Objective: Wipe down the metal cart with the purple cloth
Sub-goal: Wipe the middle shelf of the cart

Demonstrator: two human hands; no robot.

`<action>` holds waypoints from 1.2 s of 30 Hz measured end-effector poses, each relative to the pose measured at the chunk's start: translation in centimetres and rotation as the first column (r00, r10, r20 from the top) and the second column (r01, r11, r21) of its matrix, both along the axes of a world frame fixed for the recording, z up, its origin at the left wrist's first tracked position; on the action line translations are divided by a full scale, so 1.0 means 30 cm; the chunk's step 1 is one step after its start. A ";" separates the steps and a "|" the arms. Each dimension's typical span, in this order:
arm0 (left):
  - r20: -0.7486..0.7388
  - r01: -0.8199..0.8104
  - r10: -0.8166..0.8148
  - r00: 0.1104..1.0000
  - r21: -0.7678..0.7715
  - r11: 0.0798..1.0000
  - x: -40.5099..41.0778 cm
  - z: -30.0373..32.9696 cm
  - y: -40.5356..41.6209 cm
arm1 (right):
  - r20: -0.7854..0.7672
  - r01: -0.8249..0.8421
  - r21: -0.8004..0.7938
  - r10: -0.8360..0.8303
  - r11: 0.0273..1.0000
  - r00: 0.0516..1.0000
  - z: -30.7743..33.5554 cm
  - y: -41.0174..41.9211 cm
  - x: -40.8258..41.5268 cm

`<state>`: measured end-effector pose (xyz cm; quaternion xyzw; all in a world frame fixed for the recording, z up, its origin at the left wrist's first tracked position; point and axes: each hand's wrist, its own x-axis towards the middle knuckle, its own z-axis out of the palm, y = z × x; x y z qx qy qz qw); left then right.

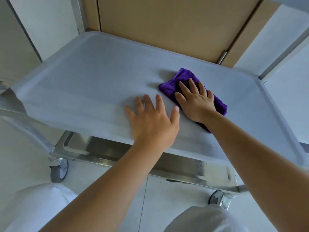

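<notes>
Right hand (pixel 196 101) flat, grip spread, pressing the folded purple cloth (pixel 168 87) onto the metal cart's top tray (pixel 75 77), right of centre. Left hand (pixel 152 118) spread too, flat beside it, likely bracing against rolling casters (pixel 59 171). Lower shelf (pixel 107 151) yet to wipe.

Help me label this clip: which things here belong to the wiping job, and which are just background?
Job: purple cloth; grey metal cart top shelf; right hand pressing cloth; left hand flat on shelf.
Background: tan door; cart's grey caster wheel.
</notes>
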<state>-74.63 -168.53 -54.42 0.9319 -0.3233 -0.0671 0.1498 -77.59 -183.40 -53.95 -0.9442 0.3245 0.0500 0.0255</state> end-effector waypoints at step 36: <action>-0.007 0.272 -0.272 0.962 0.007 0.962 -0.291 0.026 -0.280 | 0.033 -0.337 -0.006 0.337 0.941 0.941 0.003 -0.367 -0.260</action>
